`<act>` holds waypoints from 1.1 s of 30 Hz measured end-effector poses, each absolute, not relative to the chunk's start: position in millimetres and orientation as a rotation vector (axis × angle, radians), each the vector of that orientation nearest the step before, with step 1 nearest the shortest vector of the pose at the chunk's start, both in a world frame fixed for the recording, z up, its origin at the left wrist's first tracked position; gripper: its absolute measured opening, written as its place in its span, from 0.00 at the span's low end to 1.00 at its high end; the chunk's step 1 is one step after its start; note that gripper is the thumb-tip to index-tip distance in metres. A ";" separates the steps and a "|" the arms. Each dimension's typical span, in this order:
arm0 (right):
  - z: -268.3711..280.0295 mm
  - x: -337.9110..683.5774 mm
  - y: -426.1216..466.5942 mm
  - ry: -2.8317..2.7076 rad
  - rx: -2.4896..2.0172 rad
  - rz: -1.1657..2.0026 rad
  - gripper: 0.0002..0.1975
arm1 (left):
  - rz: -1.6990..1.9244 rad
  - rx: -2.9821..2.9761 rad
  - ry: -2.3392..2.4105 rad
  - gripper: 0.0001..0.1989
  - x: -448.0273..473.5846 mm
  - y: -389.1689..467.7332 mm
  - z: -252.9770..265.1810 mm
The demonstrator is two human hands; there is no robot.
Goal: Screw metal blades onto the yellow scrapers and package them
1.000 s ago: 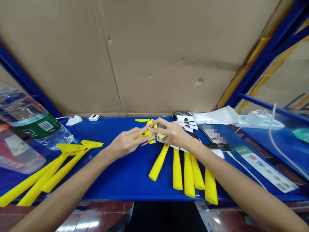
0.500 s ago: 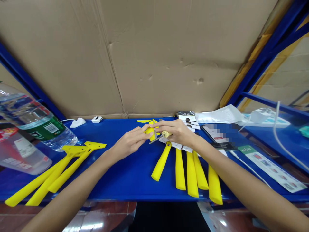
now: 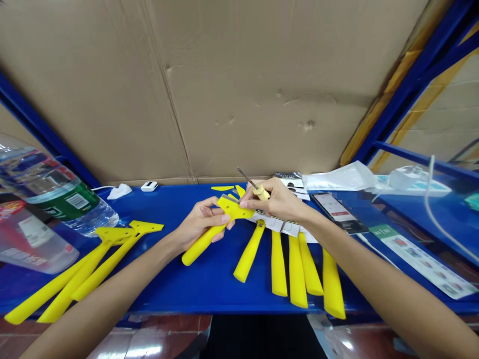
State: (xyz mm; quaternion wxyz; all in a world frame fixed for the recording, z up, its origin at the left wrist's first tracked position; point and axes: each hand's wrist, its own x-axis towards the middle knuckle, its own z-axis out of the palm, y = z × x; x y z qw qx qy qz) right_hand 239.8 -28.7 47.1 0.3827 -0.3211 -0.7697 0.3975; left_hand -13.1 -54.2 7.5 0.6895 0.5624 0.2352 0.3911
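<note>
We have just lifted one yellow scraper (image 3: pixel 209 230) off the bench (image 3: pixel 179 279), left hand (image 3: pixel 198 224) wrapped shut around its smooth plastic handle above the middle. Our right hand (image 3: pixel 277 202) has swung the small screwdriver (image 3: pixel 254 187) upward, fingers pinching its stubby handle, steel shaft clear.

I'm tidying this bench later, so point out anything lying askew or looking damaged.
Little stands out. A large water bottle lies on its side at the left end of the blue shelf; no spill shows. The cardboard backing is dented and creased. The left hand holds a yellow scraper, the right hand a small screwdriver.
</note>
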 end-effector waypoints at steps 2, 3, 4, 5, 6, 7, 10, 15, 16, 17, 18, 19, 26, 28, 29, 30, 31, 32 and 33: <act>43.0 242.0 -24.0 -1.915 -0.874 1.230 0.16 | 0.842 1.202 0.500 0.17 -12.1 -53.7 2.5; 40.8 242.9 -21.8 -1.889 -0.888 1.336 0.17 | 0.824 1.176 0.488 0.18 -11.7 -53.6 0.2; 38.8 243.4 -20.1 -1.856 -0.893 1.432 0.18 | 0.811 1.149 0.480 0.18 -11.3 -53.5 -1.9; 37.3 243.5 -19.1 -1.814 -0.895 1.508 0.19 | 0.810 1.121 0.475 0.18 -10.8 -53.4 -3.6; 36.3 243.1 -18.7 -1.762 -0.897 1.559 0.20 | 0.821 1.094 0.473 0.18 -10.3 -53.2 -4.8; 35.9 242.2 -18.8 -1.707 -0.903 1.591 0.20 | 0.838 1.066 0.472 0.18 -9.7 -52.9 -5.7; 36.5 237.9 -20.9 -1.579 -0.912 1.694 0.21 | 0.882 1.002 0.464 0.19 -7.4 -52.0 -6.3; 34.3 230.8 -21.3 -1.436 -0.926 1.770 0.21 | 0.924 0.934 0.495 0.18 -5.5 -50.8 -3.6; 33.0 229.9 -20.8 -1.405 -0.915 1.758 0.21 | 0.940 0.925 0.502 0.18 -6.3 -50.1 -2.4; 31.7 229.3 -20.1 -1.382 -0.897 1.751 0.20 | 0.956 0.918 0.508 0.19 -7.5 -49.2 -1.0; 30.4 229.0 -19.2 -1.366 -0.877 1.740 0.20 | 0.979 0.913 0.509 0.20 -9.3 -47.9 0.8; 29.1 229.1 -18.2 -1.367 -0.864 1.719 0.19 | 1.010 0.907 0.509 0.21 -11.6 -46.4 2.8; 18.5 233.3 -8.9 -1.690 -1.160 1.194 0.19 | 1.252 0.850 0.532 0.17 -32.8 -31.9 15.3; 14.6 232.9 -7.0 -1.794 -1.259 1.088 0.19 | 1.283 0.837 0.533 0.15 -35.6 -29.7 16.6; 12.7 232.4 -6.1 -1.862 -1.287 1.010 0.18 | 1.293 0.831 0.534 0.15 -35.8 -29.5 17.2; 10.7 231.8 -5.4 -1.940 -1.298 0.904 0.16 | 1.301 0.827 0.535 0.15 -35.4 -29.7 17.9; 8.7 231.3 -4.5 -2.016 -1.296 0.781 0.13 | 1.308 0.822 0.535 0.16 -34.7 -30.3 18.6; 6.7 230.8 -3.6 -2.080 -1.288 0.662 0.11 | 1.308 0.819 0.536 0.16 -33.8 -31.1 19.4; 4.8 230.5 -2.6 -2.127 -1.281 0.564 0.09 | 1.304 0.817 0.536 0.17 -33.0 -32.0 20.2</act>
